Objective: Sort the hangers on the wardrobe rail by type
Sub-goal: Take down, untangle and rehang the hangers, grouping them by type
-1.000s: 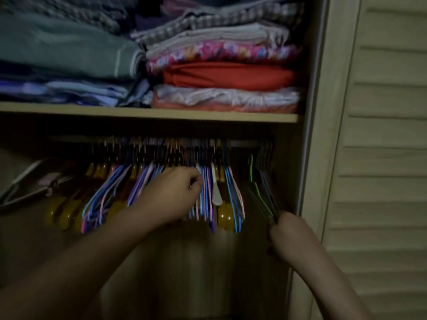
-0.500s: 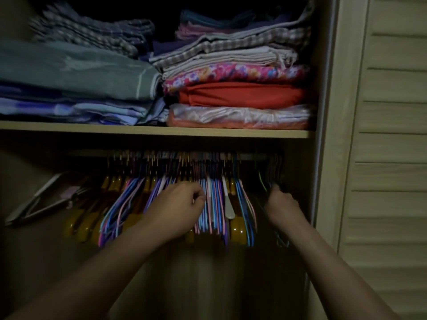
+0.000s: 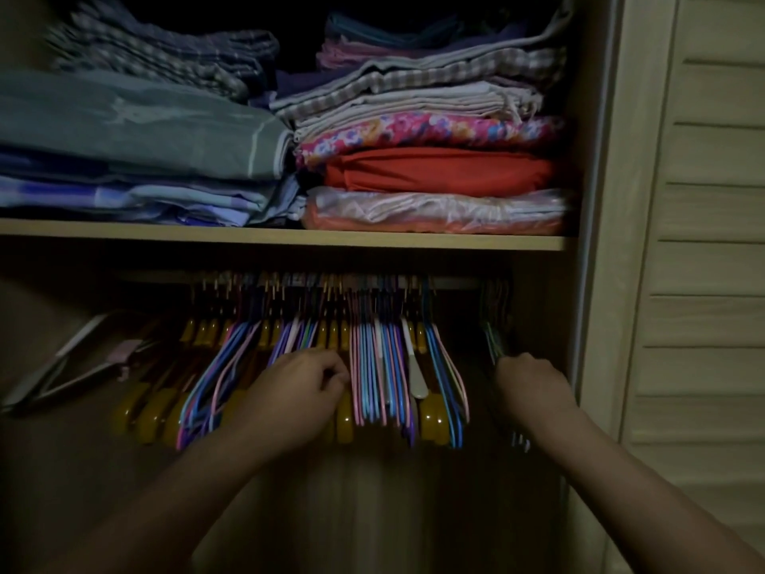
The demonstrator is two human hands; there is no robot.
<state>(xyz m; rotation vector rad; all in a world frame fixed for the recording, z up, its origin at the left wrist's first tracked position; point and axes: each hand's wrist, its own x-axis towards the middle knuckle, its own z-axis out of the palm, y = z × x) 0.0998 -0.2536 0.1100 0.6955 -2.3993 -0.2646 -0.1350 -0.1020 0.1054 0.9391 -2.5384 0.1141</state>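
Wardrobe rail, under the shelf: a dense row of thin wire hangers in blue, pink and purple, mixed with thick amber plastic hangers and one white hanger. Your left hand curls its fingers among the wire ones at mid-rail. Your right hand grips a dark separate bunch at the rail's right end.

I'm looking into a dim wardrobe of pale wood. A shelf crosses its upper part, carrying two stacks of folded fabric: grey-green and blue bedding on the left, floral, red and checked cloths on the right. A louvred door stands at the right, lit brighter.
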